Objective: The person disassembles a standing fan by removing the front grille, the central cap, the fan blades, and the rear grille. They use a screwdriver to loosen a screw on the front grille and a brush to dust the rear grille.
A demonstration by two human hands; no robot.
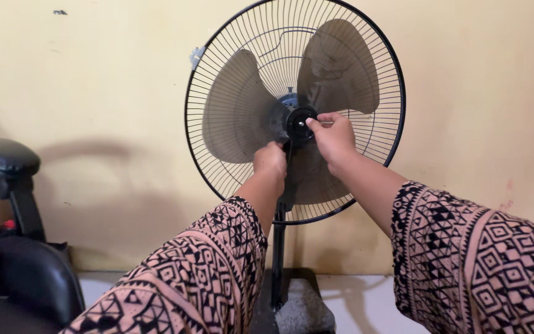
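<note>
Here the right hand pinches the black hub cap at the fan's centre, thumb and fingertips closed on its right edge. The left hand is curled shut on the lower blade, just below the cap. Blades look thin, light and flexible, likely dusty; best held near the stiff hub. Rear wire guard stands behind.

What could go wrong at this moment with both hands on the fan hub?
The front guard is off, so the blades are bare beside the left hand and could nick it if they turn. The right hand pinches the small black hub cap, which might slip and drop to the floor.
</note>
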